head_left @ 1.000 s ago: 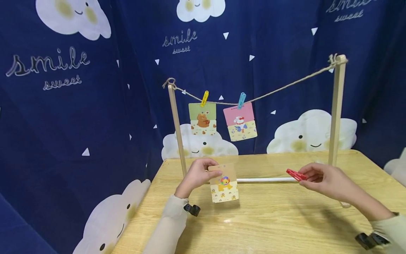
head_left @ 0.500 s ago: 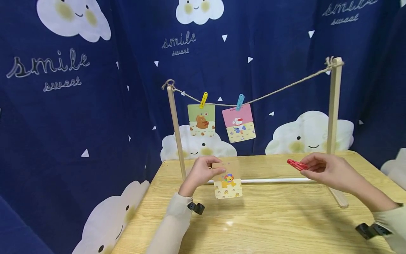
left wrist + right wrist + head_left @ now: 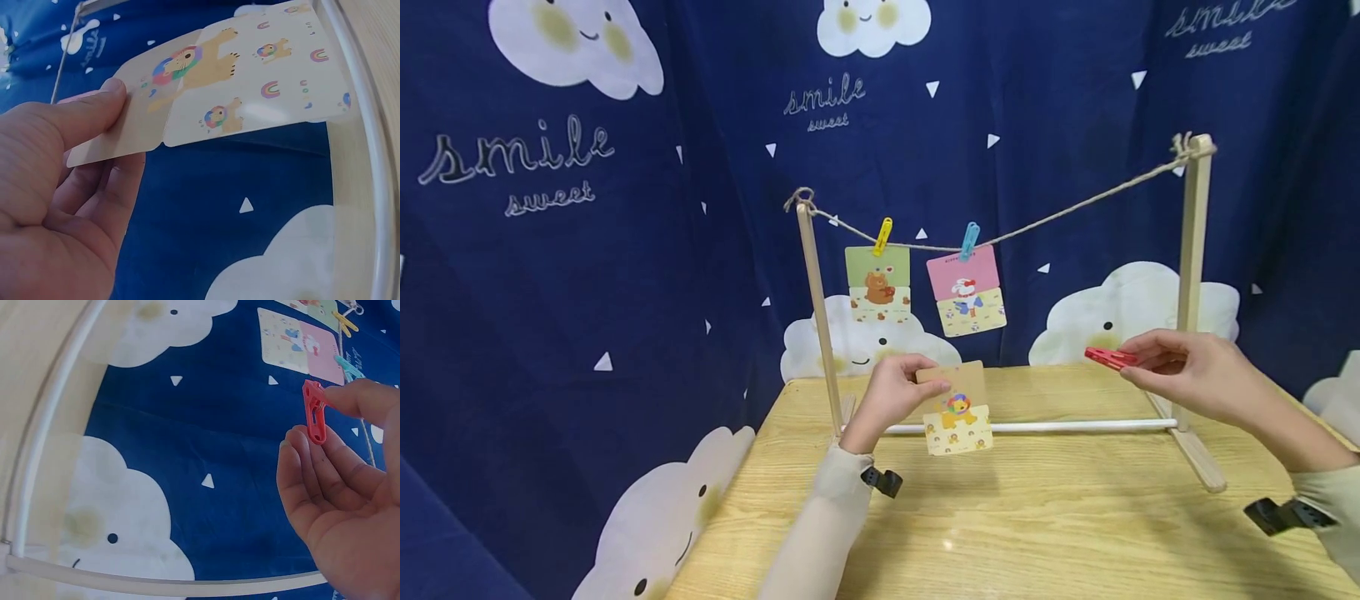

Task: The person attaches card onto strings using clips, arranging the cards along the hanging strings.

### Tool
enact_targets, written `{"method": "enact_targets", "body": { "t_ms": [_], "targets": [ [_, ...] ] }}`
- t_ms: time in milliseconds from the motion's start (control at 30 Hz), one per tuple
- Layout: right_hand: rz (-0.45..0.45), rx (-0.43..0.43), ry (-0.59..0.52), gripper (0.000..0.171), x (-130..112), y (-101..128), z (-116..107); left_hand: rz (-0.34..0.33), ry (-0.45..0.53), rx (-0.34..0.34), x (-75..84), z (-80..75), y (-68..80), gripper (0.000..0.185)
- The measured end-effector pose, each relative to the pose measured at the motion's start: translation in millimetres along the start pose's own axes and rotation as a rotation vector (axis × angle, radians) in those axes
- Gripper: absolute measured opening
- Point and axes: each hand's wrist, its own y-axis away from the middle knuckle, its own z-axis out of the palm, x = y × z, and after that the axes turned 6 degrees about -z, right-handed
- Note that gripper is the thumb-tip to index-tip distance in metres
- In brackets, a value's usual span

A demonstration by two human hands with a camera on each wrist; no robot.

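Note:
My left hand [image 3: 897, 393] pinches a lion card [image 3: 958, 417] by its upper left edge, thumb in front. In the left wrist view the card [image 3: 250, 75] shows a lion with a rainbow mane, its fingers behind hidden in part. At right, my right hand [image 3: 1210, 375] holds a red clothespin [image 3: 1110, 358] between thumb and fingers; the right wrist view shows the clothespin [image 3: 315, 412] end-on to the fingertips. Above hangs a twine line [image 3: 1075, 202]. A yellow clothespin [image 3: 883, 237] holds a green bear card [image 3: 878, 283] there, and a blue clothespin [image 3: 969, 241] a pink rabbit card [image 3: 966, 292].
Two wooden posts, the left post [image 3: 820, 308] and the right post [image 3: 1193, 250], carry the line. A white rod [image 3: 1075, 427] joins them low over the wooden table [image 3: 1037, 517]. A dark blue cloud-print curtain [image 3: 700, 250] stands behind.
My left hand has moved right and upward with the lion card. The right hand has risen with the red clothespin. The hanging cards stay where they were.

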Motion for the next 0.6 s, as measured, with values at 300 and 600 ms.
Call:
{"method": "enact_targets", "body": {
  "t_ms": [300,600],
  "targets": [
    [0.015,0.032,0.026,0.033,-14.2,-16.3,-20.0,0.009,0.04,0.012,16.5,5.3,-11.3,0.013],
    [0.011,0.054,0.065,0.033,-22.2,-30.6,-33.0,0.031,0.052,0.024,24.5,7.5,-18.8,0.01]
  ]
}}
